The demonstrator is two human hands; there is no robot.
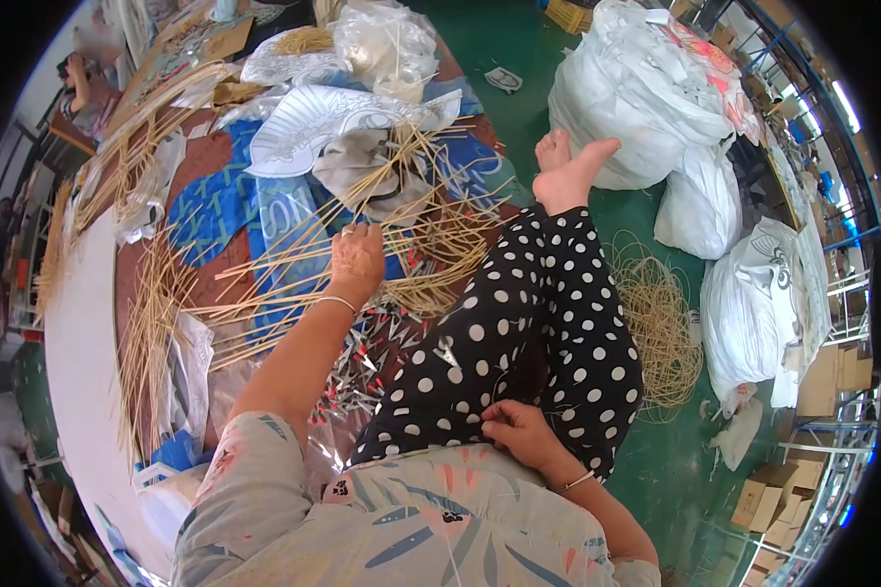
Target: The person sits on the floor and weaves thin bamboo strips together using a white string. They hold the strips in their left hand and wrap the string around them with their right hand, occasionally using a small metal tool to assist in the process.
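Tan strips (294, 259) | left hand (358, 262) at them | right hand (525, 431) curled | both grips unclear | blue sheet (289, 201) lettered

Pale print on blue beside the fingers!

Straight in at the left hand (359, 262), and just to the left of its fingers comes the boldest print of all: big pale characters on a blue sheet (292, 217), partly covered, so only a fragment reads. Beyond the fingers and off to the right, there's more pale lettering, this time on a creased blue piece (475, 161), too bent to make out! Now far right of those fingers, dark marks on a white sack (749, 293), crumpled past reading; and farther beyond, red print on a plastic bag (715, 73), its folds swallowing any words.
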